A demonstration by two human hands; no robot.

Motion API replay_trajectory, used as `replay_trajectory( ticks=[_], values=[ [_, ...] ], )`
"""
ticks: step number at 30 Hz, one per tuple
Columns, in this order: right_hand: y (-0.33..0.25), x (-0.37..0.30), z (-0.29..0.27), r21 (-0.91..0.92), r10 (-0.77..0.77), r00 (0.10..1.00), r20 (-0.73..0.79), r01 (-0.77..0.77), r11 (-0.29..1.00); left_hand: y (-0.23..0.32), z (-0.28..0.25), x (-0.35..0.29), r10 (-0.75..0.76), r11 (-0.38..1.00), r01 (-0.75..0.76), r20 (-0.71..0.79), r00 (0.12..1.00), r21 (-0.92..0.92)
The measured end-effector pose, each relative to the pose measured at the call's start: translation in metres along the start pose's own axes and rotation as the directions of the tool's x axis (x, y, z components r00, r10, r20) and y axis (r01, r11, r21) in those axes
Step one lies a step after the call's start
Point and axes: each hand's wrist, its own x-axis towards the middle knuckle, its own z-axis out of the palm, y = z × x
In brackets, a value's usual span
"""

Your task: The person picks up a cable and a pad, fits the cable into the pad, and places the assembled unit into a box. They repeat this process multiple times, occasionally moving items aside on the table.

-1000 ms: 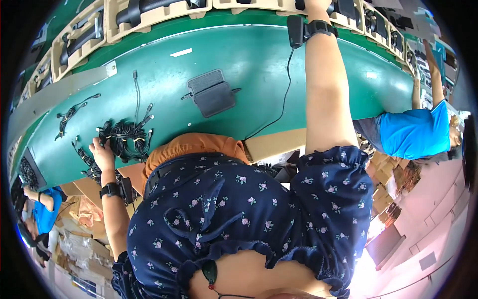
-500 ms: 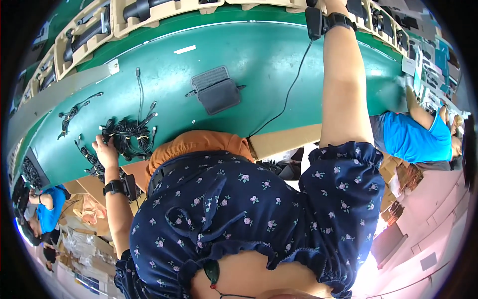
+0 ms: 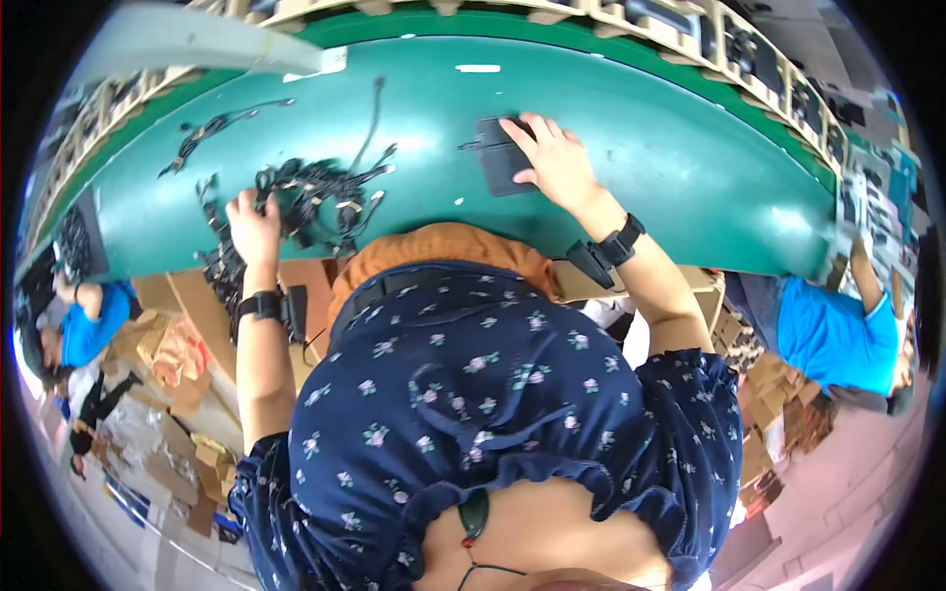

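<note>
My left hand [image 3: 254, 225] rests at the left of a tangled pile of black cables [image 3: 317, 197], its fingers curled round part of the bundle. One cable stretches away from the pile toward the far side. On the green table, right of the pile, lies a flat dark grey device [image 3: 505, 169] with a thin stub at its left side. Over its right part spreads my right hand [image 3: 564, 163], fingers stretched and thumb apart, the fingertips at the device. The hand hides the device's right side. Both wrists wear black straps with small boxes.
A smaller cable bundle [image 3: 212, 130] lies at the far left of the green table [image 3: 680, 187]. A pale metal bar [image 3: 207, 44] juts in at upper left. Beige trays [image 3: 690, 44] line the far edge. People in blue [image 3: 833, 330] sit at both sides. Cardboard boxes stand below.
My right hand has come back from the far trays to the device. My left hand stays at the cable pile. The whole view has shifted, so the table's things appear further right.
</note>
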Motion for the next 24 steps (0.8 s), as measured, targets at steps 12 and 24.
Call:
replay_trajectory(
  ticks=[12, 24],
  values=[
    [0.026, 0.022, -0.012, 0.077, 0.215, 0.965, 0.151, -0.229, 0.971, 0.076, -0.058, 0.003, 0.118, 0.881, -0.180, -0.165, 0.979, -0.438],
    [0.221, 0.058, -0.117, 0.399, 0.654, 0.443, -0.613, -0.541, 0.740, 0.160, -0.068, 0.001, 0.413, 0.672, -0.253, 0.069, 0.908, -0.696]
  ],
)
